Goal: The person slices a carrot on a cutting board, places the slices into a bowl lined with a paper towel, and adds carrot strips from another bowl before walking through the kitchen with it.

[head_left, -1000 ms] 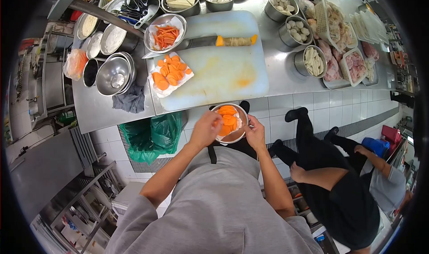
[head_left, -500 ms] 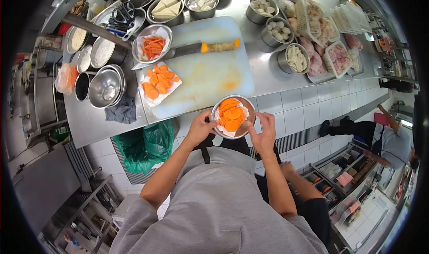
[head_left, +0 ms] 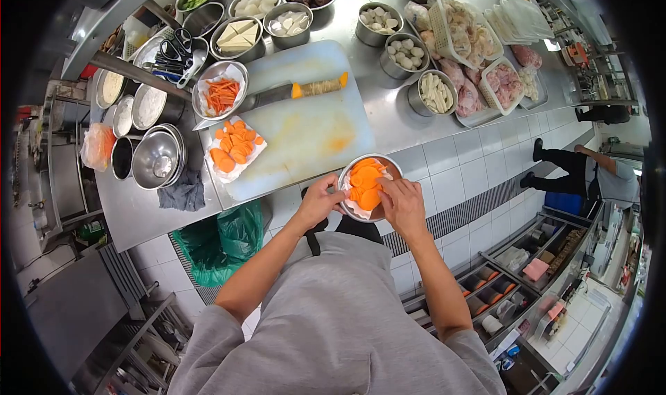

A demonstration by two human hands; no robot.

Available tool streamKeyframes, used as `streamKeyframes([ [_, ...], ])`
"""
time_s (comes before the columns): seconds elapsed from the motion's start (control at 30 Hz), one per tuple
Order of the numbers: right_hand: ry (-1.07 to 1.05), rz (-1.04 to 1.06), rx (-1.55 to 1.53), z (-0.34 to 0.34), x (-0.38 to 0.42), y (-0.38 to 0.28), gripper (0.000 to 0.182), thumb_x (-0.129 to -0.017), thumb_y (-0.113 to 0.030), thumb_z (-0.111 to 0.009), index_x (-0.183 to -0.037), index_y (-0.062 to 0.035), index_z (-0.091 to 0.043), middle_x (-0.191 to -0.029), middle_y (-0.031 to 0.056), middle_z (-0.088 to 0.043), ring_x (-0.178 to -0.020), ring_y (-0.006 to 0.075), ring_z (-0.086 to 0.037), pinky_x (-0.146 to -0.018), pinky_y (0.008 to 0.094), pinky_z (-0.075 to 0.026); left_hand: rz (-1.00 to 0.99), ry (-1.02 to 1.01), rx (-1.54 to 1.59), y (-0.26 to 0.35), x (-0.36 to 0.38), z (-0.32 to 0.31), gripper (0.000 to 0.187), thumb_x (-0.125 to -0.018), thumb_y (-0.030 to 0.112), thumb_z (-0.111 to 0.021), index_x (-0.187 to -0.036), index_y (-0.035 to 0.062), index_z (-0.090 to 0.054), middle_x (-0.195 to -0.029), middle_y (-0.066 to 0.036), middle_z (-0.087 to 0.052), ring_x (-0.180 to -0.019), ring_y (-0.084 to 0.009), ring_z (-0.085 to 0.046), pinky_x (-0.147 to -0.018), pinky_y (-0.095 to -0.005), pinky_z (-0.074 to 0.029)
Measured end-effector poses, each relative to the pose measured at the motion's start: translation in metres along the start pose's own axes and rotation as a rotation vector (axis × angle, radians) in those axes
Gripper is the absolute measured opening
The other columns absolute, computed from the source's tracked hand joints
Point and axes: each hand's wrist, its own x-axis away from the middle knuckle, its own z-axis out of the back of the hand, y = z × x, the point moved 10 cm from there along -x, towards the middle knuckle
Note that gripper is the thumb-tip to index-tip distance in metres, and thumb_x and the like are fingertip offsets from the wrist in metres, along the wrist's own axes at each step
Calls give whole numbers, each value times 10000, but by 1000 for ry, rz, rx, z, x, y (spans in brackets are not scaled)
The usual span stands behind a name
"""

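Just off the near edge of the cutting board (head_left: 316,128), a small steel bowl (head_left: 394,169) is held over the floor, lined with white paper and filled with orange carrot slices (head_left: 363,178). My left hand (head_left: 323,202) grips its left rim, thumb at the edge. Over the right side of the bowl, my right hand (head_left: 405,204) has its bent fingers closed on the carrot slices at their edge. More carrot slices (head_left: 234,144) lie on paper on the board's left corner. A knife (head_left: 320,87) with a wrapped, yellow-ended handle rests across the board.
Shredded carrot (head_left: 220,95) fills a bowl left of the knife. Stacked steel bowls (head_left: 158,160) and a dark cloth (head_left: 182,192) sit at the left. Raw meat (head_left: 503,86) in baskets stands at the right. Below the counter is a green-lined bin (head_left: 218,242). Another person (head_left: 590,173) stands far right.
My right hand has moved from the bowl's right rim onto the carrot slices inside. The bowl has shifted slightly right and down in view. A nearby person's arm at lower right has gone.
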Motion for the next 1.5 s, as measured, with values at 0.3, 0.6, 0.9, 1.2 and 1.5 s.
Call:
streamKeyframes([
  [0.3, 70, -273, 18, 22, -11, 34, 288, -800, -49, -731, -1088, -61, -707, -837, 52, -674, -769, 225, -656, -739, 350, -444, -43, 59, 114, 22, -8, -1, 162, -946, 60, -671, -881, 60, -523, -905, -31, -591, -794, -130, -675, -630, -290, -627],
  [0.6, 16, 17, 143, 12, -28, 7, 297, -787, -57, -740, -1082, -82, -724, -1024, 63, -663, -900, 202, -646, -804, 380, -450, -82, 128, 144, 38, -14, -2, 141, -965, 68, -657, -904, 61, -530, -905, -39, -613, -808, -133, -687, -658, -303, -641],
  [0.9, -201, 90, -4, 12, -38, -3, 327, -750, -233, -827, -1052, -131, -751, -1152, 80, -611, -987, 263, -591, -843, 405, -422, -60, 160, 213, 32, -6, 6, 128, -977, 77, -646, -910, 70, -537, -912, -39, -620, -810, -139, -685, -659, -305, -639],
  [1.2, -314, -45, -111, 2, -54, 28, 264, -795, -224, -805, -1008, -84, -734, -967, 71, -676, -891, 257, -628, -841, 398, -416, -120, 188, 213, 48, -21, 3, 163, -970, 105, -656, -885, 63, -523, -875, -28, -593, -743, -125, -672, -620, -276, -623],
  [1.5, -472, 125, 7, -16, -69, -1, 318, -802, -291, -818, -1018, -70, -745, -942, 67, -697, -859, 240, -637, -860, 388, -440, -82, 153, 216, 40, -24, 1, 130, -1003, 128, -635, -935, 73, -539, -900, -27, -610, -785, -121, -674, -657, -288, -624],
])
